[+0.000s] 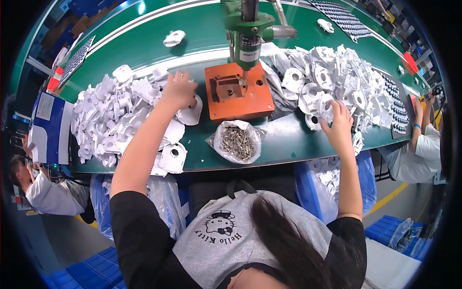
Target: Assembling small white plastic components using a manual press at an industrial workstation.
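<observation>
Along the green bench [288, 142], between two heaps: an orange fixture block [240, 110], recessed on top, standing under a green press [249, 29].

Item: left hand [181, 91]. Over the inner edge of the left heap [103, 111], just beside the orange block; fingers slightly apart, pointing away across the bench. Nearest, close by the wrist: a white plastic part [191, 115] with a round hole. Underside of the palm hidden; cannot tell if clamped on anything.

Item: right hand [340, 127]. At the near left edge of the right heap [358, 79]; thumb and fingers bent about the rim of a white ringed part [326, 113]. Seemingly touching; cannot tell if closed firmly.

Item: plastic bag [256, 135], open at the top, filled with small metal pins [236, 143]; placed just in front of the block, on the near side.

Item: loose white piece [166, 157], holed, at the front edge of the bench, beside the left heap.

Handling notes, by judgement: Best taken singly, by the outer rim, then lifted straight up; likely to snag on neighbours in so tangled a pile. Worth a small turn in the fingers to free tabs and check for cracks. Keep forearms wide of the bag, probably easy to tip. Keep fingertips out from beneath the press. Avoid mixing left and right heaps.
</observation>
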Tool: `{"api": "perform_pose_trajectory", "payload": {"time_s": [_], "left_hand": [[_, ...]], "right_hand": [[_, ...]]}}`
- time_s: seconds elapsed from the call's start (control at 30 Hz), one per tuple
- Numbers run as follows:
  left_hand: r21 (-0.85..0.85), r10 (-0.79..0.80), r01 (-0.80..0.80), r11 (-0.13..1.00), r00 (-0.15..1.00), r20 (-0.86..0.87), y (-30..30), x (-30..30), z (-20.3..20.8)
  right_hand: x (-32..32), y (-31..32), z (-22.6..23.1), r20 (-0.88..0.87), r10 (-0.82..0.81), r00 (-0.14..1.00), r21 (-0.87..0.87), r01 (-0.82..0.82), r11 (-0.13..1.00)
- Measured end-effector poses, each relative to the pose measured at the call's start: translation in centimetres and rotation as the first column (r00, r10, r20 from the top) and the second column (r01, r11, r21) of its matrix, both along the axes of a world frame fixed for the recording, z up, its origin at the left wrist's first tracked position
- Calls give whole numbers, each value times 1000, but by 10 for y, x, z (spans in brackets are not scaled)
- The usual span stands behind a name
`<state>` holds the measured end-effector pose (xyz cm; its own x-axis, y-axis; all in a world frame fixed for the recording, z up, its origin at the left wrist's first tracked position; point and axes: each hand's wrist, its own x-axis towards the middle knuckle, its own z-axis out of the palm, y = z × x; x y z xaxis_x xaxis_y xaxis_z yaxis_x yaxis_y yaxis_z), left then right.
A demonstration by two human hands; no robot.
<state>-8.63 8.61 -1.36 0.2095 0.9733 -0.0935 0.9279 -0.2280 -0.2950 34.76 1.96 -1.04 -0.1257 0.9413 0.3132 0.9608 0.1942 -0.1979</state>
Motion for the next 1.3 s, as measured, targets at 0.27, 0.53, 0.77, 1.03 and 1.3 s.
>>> {"api": "perform_pose_trajectory", "payload": {"time_s": [0.27, 0.53, 0.77, 1.03, 1.3], "left_hand": [[-7, -72, 101, 995, 752, 656, 2, -22, 30], [-38, 68, -176, 984, 166, 984, -64, 54, 71], [-333, 404, 263, 905, -295, 866, -98, 94, 77], [-393, 419, 148, 908, -350, 838, -98, 101, 42], [-384, 405, 131, 914, -349, 845, -109, 99, 38]], "right_hand": [[16, 14, -6, -126, 99, 987, 106, -86, 991], [-91, -27, 42, -375, 519, 768, 362, -394, 845], [-146, -27, 55, -252, 711, 656, 407, -595, 693], [-145, -32, 30, -240, 671, 702, 312, -598, 738], [-152, -25, -13, -523, 651, 551, 200, -663, 722]]}}
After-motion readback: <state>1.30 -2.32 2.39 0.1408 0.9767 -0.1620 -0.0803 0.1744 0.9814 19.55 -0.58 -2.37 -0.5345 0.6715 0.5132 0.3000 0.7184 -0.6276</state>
